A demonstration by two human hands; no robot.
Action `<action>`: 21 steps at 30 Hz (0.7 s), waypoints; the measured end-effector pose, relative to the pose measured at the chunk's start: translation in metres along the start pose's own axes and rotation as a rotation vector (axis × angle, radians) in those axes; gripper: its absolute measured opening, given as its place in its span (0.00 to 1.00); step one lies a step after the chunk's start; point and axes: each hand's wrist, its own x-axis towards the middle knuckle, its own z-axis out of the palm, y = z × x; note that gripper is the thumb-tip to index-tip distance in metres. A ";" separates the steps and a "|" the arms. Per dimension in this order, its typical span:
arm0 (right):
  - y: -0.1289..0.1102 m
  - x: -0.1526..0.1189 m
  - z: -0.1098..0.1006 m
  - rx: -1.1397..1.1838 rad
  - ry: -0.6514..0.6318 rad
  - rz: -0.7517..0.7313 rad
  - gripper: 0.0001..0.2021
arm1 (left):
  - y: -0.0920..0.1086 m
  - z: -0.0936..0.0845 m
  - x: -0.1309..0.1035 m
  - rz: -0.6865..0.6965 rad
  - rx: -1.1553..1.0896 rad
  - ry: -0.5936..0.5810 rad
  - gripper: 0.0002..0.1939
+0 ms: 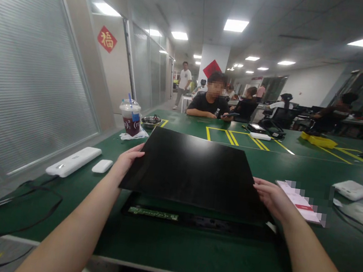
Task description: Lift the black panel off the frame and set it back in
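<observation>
A glossy black display panel point(193, 169) is raised and tilted above the green table, its far edge higher than its near edge. My left hand point(131, 158) grips the panel's left edge, thumb on top and fingers hidden beneath. At the opposite edge my right hand point(272, 197) is closed on the panel with its fingertips. Below lies a black frame point(223, 225), largely covered by the panel. A green circuit board strip point(153, 214) shows along the frame's near side. Near my right hand a small white tab point(270, 227) sticks out at the frame's corner.
On the left are a long white device point(74, 162), a small white case point(102, 166), black cables and a drink cup point(130, 118). A pinkish flat item point(299, 203) and a white box point(352, 189) lie right. Across the table sits a person point(211, 102).
</observation>
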 end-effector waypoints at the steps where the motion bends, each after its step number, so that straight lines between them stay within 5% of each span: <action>1: 0.001 0.000 0.001 -0.011 0.019 0.025 0.13 | 0.001 0.000 0.000 -0.001 0.007 -0.016 0.34; 10: -0.009 -0.009 0.014 -0.115 0.228 0.079 0.16 | 0.005 0.001 0.000 -0.022 0.089 -0.001 0.33; 21: -0.008 -0.007 0.014 -0.195 0.256 0.063 0.15 | 0.004 0.000 -0.001 -0.103 0.132 0.003 0.34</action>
